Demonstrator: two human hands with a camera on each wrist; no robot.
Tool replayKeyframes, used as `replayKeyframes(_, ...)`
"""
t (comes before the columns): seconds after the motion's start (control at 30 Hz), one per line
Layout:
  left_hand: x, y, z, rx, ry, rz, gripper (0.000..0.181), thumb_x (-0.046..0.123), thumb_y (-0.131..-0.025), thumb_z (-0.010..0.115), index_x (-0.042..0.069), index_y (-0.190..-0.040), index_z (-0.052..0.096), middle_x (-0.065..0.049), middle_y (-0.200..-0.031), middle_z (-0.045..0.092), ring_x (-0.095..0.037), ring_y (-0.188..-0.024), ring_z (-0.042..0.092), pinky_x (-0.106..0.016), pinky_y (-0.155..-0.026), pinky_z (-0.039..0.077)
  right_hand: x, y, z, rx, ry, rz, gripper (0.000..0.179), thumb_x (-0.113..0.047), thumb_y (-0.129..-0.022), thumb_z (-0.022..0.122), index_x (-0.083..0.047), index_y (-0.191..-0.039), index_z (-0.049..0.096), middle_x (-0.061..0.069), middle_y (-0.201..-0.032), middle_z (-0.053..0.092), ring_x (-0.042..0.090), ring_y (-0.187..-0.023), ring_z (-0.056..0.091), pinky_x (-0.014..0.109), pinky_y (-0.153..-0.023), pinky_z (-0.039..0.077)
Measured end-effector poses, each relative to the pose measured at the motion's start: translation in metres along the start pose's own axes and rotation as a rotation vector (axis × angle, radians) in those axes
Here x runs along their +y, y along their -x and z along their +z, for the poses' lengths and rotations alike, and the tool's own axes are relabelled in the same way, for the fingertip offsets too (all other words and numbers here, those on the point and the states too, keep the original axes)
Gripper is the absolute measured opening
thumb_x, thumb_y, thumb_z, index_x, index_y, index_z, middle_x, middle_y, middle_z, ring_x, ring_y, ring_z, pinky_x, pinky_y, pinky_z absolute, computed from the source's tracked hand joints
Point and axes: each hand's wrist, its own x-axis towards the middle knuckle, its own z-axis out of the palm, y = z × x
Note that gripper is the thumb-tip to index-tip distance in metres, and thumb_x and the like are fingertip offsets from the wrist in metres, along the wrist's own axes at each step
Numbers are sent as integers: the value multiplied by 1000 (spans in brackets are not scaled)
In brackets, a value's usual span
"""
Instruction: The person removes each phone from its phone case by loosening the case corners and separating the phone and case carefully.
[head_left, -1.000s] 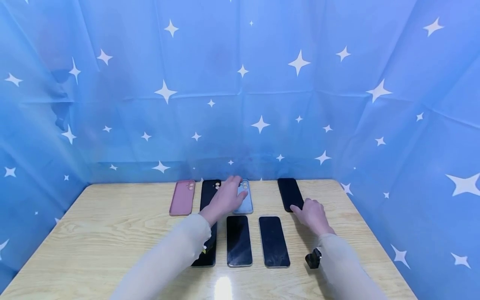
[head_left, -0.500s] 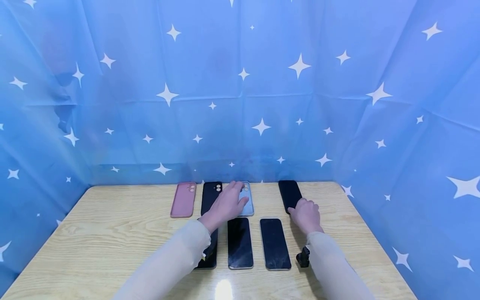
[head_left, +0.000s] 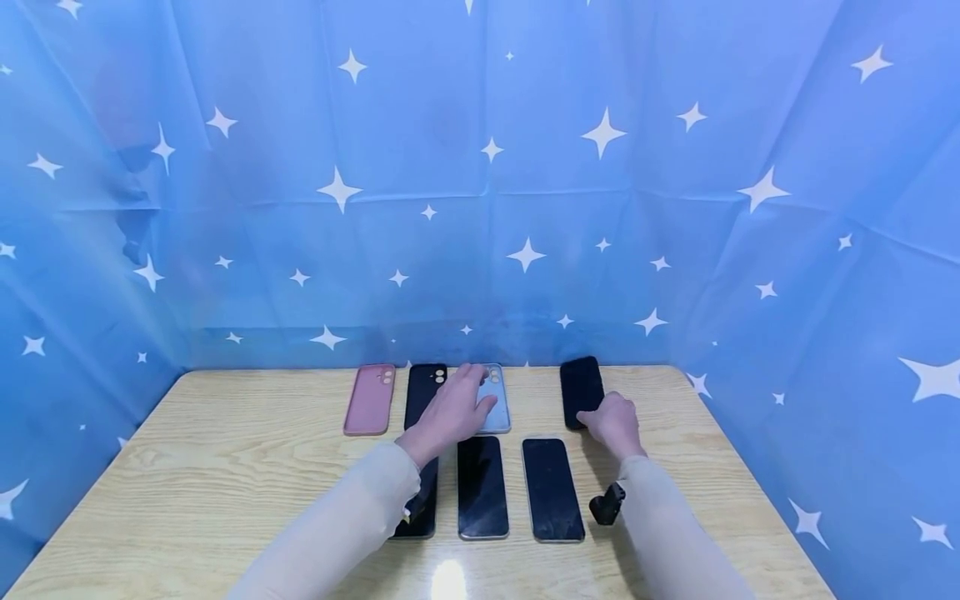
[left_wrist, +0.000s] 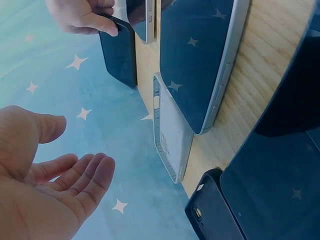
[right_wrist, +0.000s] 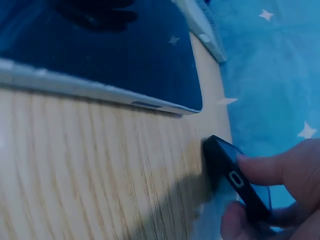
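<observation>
My right hand (head_left: 613, 419) pinches the near end of a phone in a black case (head_left: 582, 390) at the back right. In the right wrist view its thumb lies on the screen side, fingers curl beneath, and the black-cased phone (right_wrist: 235, 172) is tilted, its end port showing. Fingers loosely spread, my left hand (head_left: 452, 408) hovers near a light blue phone case (head_left: 497, 408) and a black phone case (head_left: 422, 396). The left wrist view shows that left hand (left_wrist: 55, 170) holding nothing, apart from the blue case (left_wrist: 172, 130).
A pink phone case (head_left: 369, 400) lies at the back left. Nearer me, dark-screened phones lie in a row: one phone (head_left: 482, 487) in the middle, another phone (head_left: 553, 490) to its right, and a phone (head_left: 425, 504) partly under my left forearm. A starry blue curtain (head_left: 480, 208) hangs behind the table (head_left: 225, 467).
My right hand has shifted slightly left and taken hold of the black-cased phone's near end, which now looks slightly raised. The left hand has barely moved.
</observation>
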Motion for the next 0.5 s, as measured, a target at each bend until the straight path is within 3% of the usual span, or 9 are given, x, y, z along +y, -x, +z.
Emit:
replayKeyframes(0.1,0,2,-3,6,9,-5,39,27,-107,59,5,-139,55,-12,-131,60,-25,-108,63,-43,-94,57,-1,2,-3,-11,-71,1,25,-16,-103,60,5,-89,59,10,-64,56,22,-61,56,43,-71,51)
replayKeyframes(0.2,1,3,-5,11,23,-15,37,27,-107,59,6,-137,56,-11,-129,60,-23,-102,62,-41,-90,57,-2,5,-5,-22,-160,3,24,-13,-106,53,7,-95,61,8,-59,64,19,-58,65,53,-90,54)
replayKeyframes(0.27,2,4,-6,18,40,-22,36,27,-107,60,6,-137,57,-11,-128,60,-22,-101,62,-40,-88,57,-5,7,-6,-27,-224,0,25,-11,-106,51,12,-110,60,15,-70,72,21,-63,73,59,-104,48)
replayKeyframes(0.33,2,6,-7,24,59,-29,36,27,-107,60,6,-136,57,-10,-127,61,-22,-103,62,-39,-86,57,-8,9,-5,-37,-264,-5,32,-10,-107,51,17,-123,56,24,-88,74,22,-66,75,59,-109,45)
replayKeyframes(0.5,1,9,-5,34,107,-36,34,26,-106,60,6,-134,58,-10,-127,62,-26,-104,65,-38,-84,58,-17,18,-4,-66,-403,-22,46,-7,-107,50,21,-143,41,42,-138,51,20,-66,76,53,-106,49)
